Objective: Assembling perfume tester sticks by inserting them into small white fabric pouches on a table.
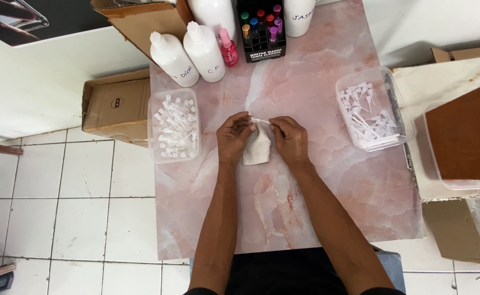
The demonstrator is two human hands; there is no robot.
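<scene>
Pink marble-patterned tabletop (316,180) fills my view from above. My left hand (233,139) and right hand (290,139) meet at its centre, fingertips of both pinched on 1 thin clear vial (260,119) held level over a small white cloth (256,150). Left of me sits a clear tub of vials (173,127); right, a clear tub of white tips (375,109). 2 white bottles (188,54) stand behind. I judge I am fitting or wiping this vial; the next move calls for a steady, light pinch.
</scene>
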